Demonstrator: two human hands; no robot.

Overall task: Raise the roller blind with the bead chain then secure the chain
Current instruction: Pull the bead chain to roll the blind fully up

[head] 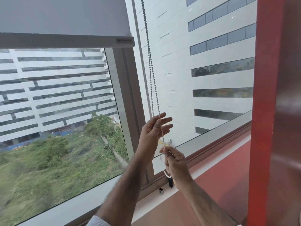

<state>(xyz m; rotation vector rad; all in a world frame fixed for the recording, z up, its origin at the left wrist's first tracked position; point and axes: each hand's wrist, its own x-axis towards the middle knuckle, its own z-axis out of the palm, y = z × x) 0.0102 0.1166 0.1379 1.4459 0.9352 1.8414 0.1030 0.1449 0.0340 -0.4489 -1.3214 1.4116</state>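
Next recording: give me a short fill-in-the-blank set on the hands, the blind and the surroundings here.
1. On the bead chain, the left hand pinches ____ the right hand.
2. The blind's bottom bar hangs near the window's ____.
3. The pillar to the right of the window is ____.
Missing words: above; top; red.

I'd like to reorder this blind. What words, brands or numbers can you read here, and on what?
Label on the right end of the roller blind, on its bottom rail: printed wording, too blurred to read.
No other text is in view.
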